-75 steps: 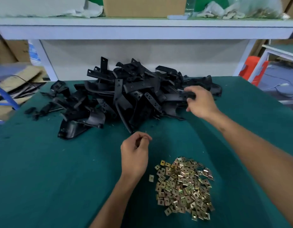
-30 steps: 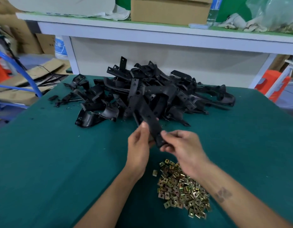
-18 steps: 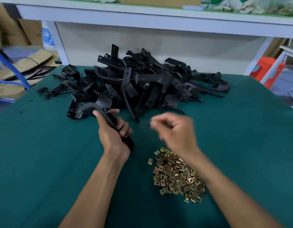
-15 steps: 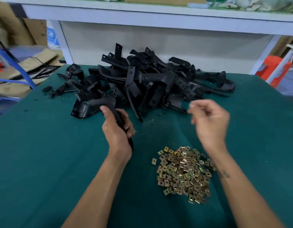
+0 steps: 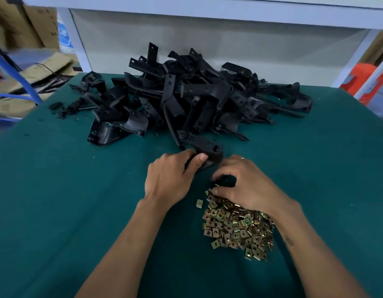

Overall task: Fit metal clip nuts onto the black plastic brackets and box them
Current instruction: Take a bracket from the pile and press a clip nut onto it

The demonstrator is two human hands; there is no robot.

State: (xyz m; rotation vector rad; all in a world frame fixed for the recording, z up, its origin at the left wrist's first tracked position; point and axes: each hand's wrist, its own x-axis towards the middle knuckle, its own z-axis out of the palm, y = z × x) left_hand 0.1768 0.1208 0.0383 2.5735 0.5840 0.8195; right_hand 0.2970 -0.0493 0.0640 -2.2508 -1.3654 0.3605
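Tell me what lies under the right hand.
The right hand arches over the far edge of the heap of brass-coloured metal clip nuts on the green table mat, thumb and forefinger curled at a nut. The palm covers some nuts; how many is hidden.

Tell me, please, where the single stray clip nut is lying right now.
In the head view the stray clip nut lies on the green table mat, just left of the clip-nut pile, below the left hand.

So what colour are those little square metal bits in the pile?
Shiny brassy gold with greenish tints, the small square metal clip nuts show best in the head view.
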